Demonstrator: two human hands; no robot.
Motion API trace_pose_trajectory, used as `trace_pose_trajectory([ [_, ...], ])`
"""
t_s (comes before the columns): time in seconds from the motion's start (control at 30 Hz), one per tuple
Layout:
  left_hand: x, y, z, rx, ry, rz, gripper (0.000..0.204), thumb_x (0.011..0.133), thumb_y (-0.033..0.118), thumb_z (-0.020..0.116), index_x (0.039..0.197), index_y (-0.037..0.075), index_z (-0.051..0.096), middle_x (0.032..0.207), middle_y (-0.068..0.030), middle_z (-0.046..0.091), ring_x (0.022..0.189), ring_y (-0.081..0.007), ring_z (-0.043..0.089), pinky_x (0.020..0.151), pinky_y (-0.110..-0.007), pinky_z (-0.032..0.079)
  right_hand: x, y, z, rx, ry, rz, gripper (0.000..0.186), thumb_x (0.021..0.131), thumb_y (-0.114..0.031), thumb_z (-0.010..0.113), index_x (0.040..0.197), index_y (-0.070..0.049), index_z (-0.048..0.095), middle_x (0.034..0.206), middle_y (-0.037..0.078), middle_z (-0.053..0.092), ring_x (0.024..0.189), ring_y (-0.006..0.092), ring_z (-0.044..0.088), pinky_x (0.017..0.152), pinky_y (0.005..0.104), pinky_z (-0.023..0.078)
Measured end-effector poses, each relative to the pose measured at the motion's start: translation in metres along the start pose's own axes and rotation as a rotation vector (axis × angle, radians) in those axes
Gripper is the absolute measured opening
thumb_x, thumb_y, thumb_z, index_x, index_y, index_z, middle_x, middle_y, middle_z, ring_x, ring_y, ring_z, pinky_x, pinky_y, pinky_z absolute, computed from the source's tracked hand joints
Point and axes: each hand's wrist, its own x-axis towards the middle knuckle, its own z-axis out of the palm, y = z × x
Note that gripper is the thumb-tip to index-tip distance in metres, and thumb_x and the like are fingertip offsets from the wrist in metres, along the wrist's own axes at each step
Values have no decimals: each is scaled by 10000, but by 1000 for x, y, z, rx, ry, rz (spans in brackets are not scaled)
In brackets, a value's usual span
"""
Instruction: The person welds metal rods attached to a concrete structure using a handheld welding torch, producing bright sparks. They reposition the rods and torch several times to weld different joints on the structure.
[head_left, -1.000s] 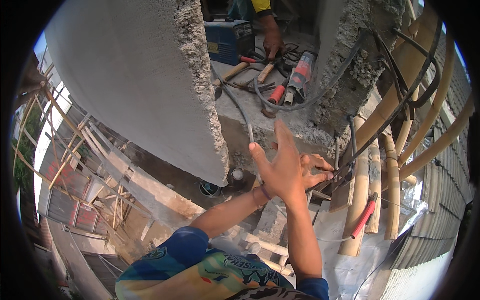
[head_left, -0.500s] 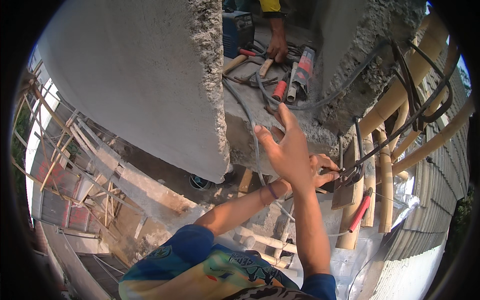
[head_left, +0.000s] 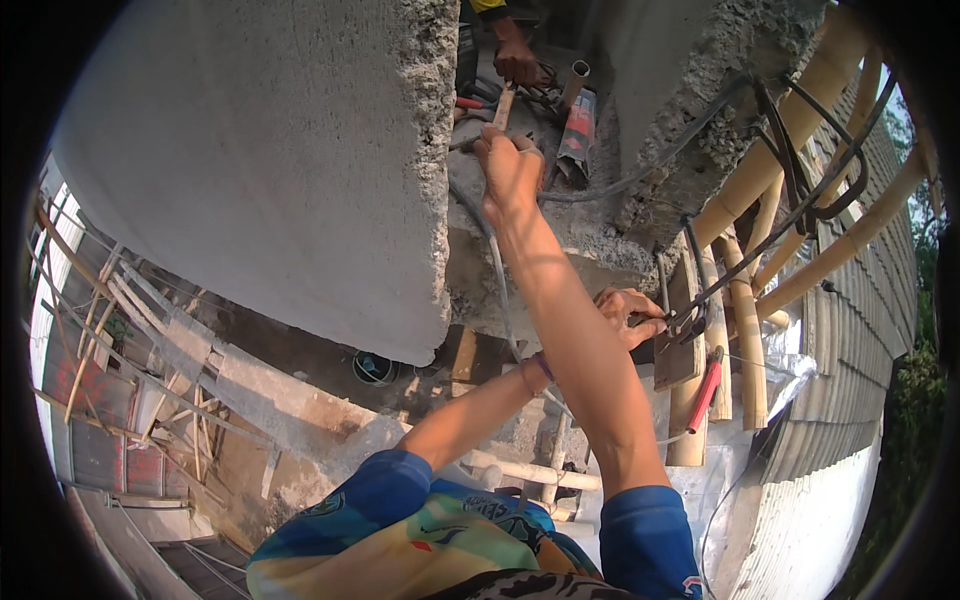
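My right hand (head_left: 512,168) reaches up to the concrete ledge, its fingers closed around the near end of a wooden handle (head_left: 504,108). A co-worker's hand (head_left: 515,62) grips the far end of that handle; what it is fixed to is hidden. My left arm crosses beneath the right one. Beside a wooden board (head_left: 682,352), my left hand (head_left: 628,312) has its fingers curled at the end of a thin dark steel bar (head_left: 745,268); the fingertips are partly hidden. A red-handled clamp, like a welding electrode holder (head_left: 706,396), hangs near the board.
A red and grey packet (head_left: 577,135), a tube (head_left: 577,80) and a grey cable (head_left: 490,235) lie on the ledge. A rough-edged concrete wall (head_left: 270,180) rises at left. Bamboo poles (head_left: 745,335) and a corrugated roof (head_left: 850,340) stand at right. Far below sits a bucket (head_left: 375,368).
My right hand, spread open before, has moved up and forward and closed on the wooden handle. The co-worker has lifted the handle towards me. My left hand stays by the bar.
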Motion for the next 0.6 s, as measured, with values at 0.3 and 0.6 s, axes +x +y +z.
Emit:
trace_pose_trajectory([
  [0.3,0,7,-5,-60,7,-17,194,906,247,709,1014,89,736,1046,-58,656,1112,-233,531,1003,-356,367,22,6,10,-199,80,18,466,927,-233,652,1246,73,505,1199,160,551,1054,205,549,962,375,448],
  [0.6,5,15,-10,-21,10,38,171,892,214,726,1002,84,736,1006,-59,668,968,-224,619,885,-339,468,46,-8,-2,-898,365,-701,865,833,-183,666,1465,158,183,1497,342,301,1423,445,290,1166,463,281],
])
